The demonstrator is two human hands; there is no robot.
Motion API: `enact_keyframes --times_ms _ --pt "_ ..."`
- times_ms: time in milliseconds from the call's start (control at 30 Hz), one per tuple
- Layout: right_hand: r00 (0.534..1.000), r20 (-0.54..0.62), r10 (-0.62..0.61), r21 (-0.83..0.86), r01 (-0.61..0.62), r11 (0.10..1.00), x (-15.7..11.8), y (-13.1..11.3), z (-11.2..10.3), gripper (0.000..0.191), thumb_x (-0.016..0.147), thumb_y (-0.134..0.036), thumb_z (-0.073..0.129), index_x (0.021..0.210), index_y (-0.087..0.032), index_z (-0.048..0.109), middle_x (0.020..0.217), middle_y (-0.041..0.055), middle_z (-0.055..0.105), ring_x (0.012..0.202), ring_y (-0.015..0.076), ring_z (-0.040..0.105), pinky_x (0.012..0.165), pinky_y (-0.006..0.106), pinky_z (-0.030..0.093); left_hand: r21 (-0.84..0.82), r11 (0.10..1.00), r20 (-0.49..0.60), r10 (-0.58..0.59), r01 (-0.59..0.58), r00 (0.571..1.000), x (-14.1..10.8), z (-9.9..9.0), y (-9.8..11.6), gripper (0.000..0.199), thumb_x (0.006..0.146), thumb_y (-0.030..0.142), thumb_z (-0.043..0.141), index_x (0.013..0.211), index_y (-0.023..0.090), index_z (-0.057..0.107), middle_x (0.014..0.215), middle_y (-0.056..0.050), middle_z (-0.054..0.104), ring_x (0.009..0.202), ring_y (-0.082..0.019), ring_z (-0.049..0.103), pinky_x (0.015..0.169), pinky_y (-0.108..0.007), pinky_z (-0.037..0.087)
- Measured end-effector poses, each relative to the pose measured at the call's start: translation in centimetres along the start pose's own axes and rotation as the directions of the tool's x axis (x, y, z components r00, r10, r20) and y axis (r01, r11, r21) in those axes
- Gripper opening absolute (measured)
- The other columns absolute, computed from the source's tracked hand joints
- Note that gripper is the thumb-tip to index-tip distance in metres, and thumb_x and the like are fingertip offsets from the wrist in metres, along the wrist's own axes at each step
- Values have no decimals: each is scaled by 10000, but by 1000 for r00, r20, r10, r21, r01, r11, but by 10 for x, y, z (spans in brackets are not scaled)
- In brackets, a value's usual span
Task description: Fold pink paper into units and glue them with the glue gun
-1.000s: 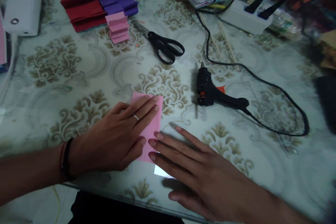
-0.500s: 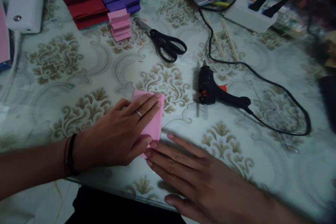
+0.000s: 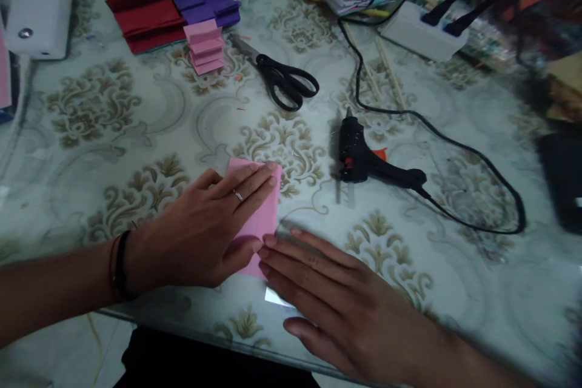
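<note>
A pink piece of paper [image 3: 266,215] lies flat near the table's front edge. My left hand [image 3: 213,218], with a ring and a dark wristband, rests on it with fingers stretched toward its upper right corner. The thumb touches the paper lower down. My right hand [image 3: 327,297] lies to the right with its fingers spread, fingertips at the paper's lower right edge beside the left thumb. Neither hand grips anything; part of the paper is hidden under the left hand.
A black glue gun [image 3: 359,154] lies right of the paper, its cord looping rightward. Black scissors [image 3: 284,79], pleated pink paper [image 3: 204,48], red paper [image 3: 145,18] and purple paper [image 3: 204,0] lie behind. A white power strip [image 3: 422,30] stands at the back right.
The view has shifted slightly. My right fingertips have slid a little up along the paper's edge, and a small bright patch now shows below them. The left hand keeps its place on the paper.
</note>
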State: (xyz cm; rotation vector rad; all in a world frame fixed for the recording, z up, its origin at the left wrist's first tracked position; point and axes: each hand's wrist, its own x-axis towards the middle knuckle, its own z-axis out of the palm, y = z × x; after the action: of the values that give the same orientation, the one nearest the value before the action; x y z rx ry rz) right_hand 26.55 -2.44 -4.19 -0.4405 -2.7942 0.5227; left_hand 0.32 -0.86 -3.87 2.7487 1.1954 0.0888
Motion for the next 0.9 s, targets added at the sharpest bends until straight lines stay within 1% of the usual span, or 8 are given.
enact_keyframes --times_ms 67,133,233,467,533,633,733,900 --pt "999 -31 44 5 -43 999 2 3 -2 378 1074 -251 540 1367 -68 694 1479 117 679 1473 257 548 1318 460 352 -3 1000 1 5 -5 1000 0 1 0 730 1015 366 478 1639 24 312 1743 -204 290 1560 -351 377 1049 -474 446" --pt "995 -32 95 2 -95 995 4 7 -3 384 1066 -244 545 1372 -61 688 1478 139 677 1485 272 535 1303 487 376 -11 1000 -5 5 -5 1000 -1 2 0 732 1010 367 491 1634 24 322 1734 -219 307 1554 -359 386 1052 -480 447" --pt "993 -16 114 -19 -114 993 7 12 -2 400 1070 -257 538 1393 -65 675 1481 155 671 1492 290 525 1291 532 385 -26 1000 -17 9 -10 1000 -2 3 -1 734 1000 355 509 1622 6 335 1716 -236 340 1539 -370 404 1041 -488 460" --pt "995 -7 100 -59 -100 993 11 15 0 402 1103 -282 500 1435 -114 654 1522 92 646 1502 269 513 1294 517 383 11 1000 -41 13 -13 999 -1 4 2 756 983 387 541 1599 -15 365 1706 -239 361 1527 -364 426 1027 -477 485" --pt "995 -2 98 -68 -97 993 12 15 1 409 1110 -292 497 1460 -132 635 1526 71 645 1506 257 507 1301 506 371 28 1000 -69 10 -8 998 -4 5 4 709 995 390 540 1570 -3 411 1689 -239 395 1520 -363 438 1039 -476 487" --pt "996 -12 92 -86 -92 992 12 15 2 406 1115 -305 498 1463 -145 635 1522 62 650 1511 251 498 1329 505 310 53 998 -123 28 -22 992 -9 8 6 520 1011 342 556 1446 58 560 1597 -227 532 1513 -367 456 1085 -489 470" --pt "993 -39 110 -85 -113 990 11 15 5 412 1106 -338 535 1464 -161 637 1519 53 654 1518 238 487 1349 493 259 47 999 -139 29 -22 990 -11 8 7 476 1002 327 579 1407 78 587 1558 -218 573 1496 -367 478 1076 -490 485" --pt "992 -38 118 -105 -122 987 11 15 6 426 1080 -385 592 1456 -191 647 1513 30 662 1522 251 472 1359 489 213 21 999 -123 27 -24 992 -7 3 5 469 1000 349 560 1395 97 583 1570 -228 552 1470 -385 492 993 -517 520"
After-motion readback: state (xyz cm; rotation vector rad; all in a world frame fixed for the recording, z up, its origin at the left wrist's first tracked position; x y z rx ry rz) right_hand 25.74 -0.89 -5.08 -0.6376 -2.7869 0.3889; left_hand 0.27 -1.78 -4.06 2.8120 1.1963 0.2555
